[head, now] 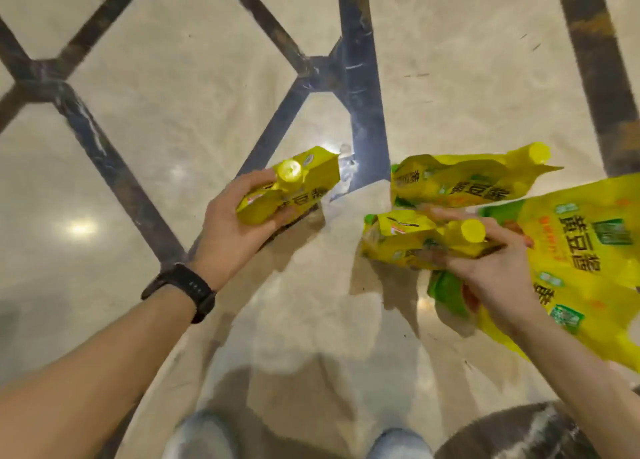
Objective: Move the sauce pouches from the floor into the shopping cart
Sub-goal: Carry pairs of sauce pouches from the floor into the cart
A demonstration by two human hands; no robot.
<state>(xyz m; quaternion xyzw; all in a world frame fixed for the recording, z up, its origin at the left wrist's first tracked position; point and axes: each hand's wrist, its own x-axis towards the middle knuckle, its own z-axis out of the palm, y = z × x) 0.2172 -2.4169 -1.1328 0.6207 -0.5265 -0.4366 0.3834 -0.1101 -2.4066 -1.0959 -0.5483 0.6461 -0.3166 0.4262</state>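
Note:
My left hand (230, 226) grips a yellow sauce pouch (294, 190) with a yellow screw cap, held above the floor at centre. My right hand (491, 268) holds a second yellow pouch (405, 240) by its capped end, fingers curled round it. A third pouch (464, 179) lies on the floor just beyond it, cap pointing right. A larger yellow and green pouch (581, 271) lies flat at the right, partly under my right hand. No shopping cart shows in this view.
The floor (194, 119) is glossy beige marble with dark inlaid bands forming a lattice. My knees (398, 444) show at the bottom edge. A black watch (187, 289) sits on my left wrist.

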